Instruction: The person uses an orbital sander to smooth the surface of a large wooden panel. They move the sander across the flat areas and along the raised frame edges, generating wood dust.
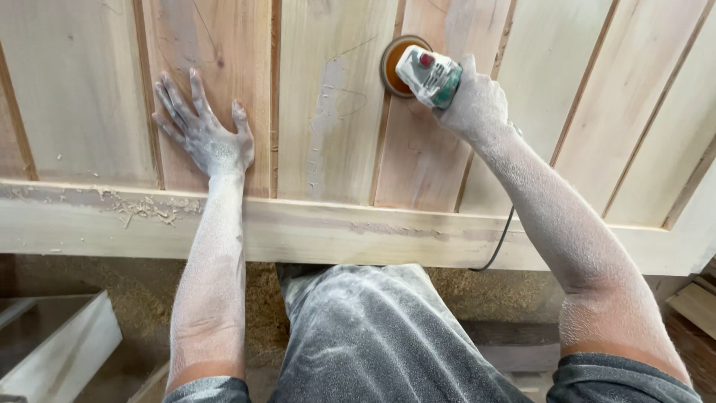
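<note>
Sawdust carpets the workshop floor [127,298] at the bottom of my view, under a big wooden panel [335,231] that fills most of the picture. It is built of pale upright boards with narrow darker grooves between them, closed by a thick rail along its near edge. Curled shavings [145,211] lie on that rail toward the left. I see both forearms white with fine dust, and dusty grey trousers [373,336] below the rail.

My left hand [205,134] lies flat and released, fingers spread, pressed on a reddish board left of centre. My right hand [470,101] is clenched around a small grey-and-green power sander [429,75]; its orange disc [395,67] meets a groove near the top, right of centre. A black cord [501,242] drops behind that arm.

I judge the sanding well under way: heavy dust everywhere, yet a rough pale smear [328,112] remains on the central board.
</note>
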